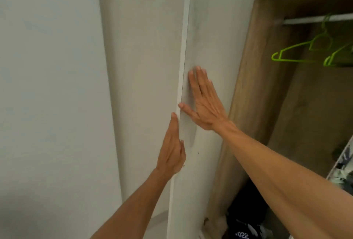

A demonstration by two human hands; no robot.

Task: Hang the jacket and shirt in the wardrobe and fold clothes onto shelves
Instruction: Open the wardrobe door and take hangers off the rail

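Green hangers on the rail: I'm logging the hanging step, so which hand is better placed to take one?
Right, probably. The right hand lies flat on the door, nearer the green hangers; the left hand sits further left at the door's edge.

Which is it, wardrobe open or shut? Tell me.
Open: the rail and green hangers show inside, uncovered by the white door.

A plain pale wall [47, 86] fills the left. Beside it stands a wardrobe [254, 86] of wood-grain panels with white doors [219, 28]. The light is soft and even.
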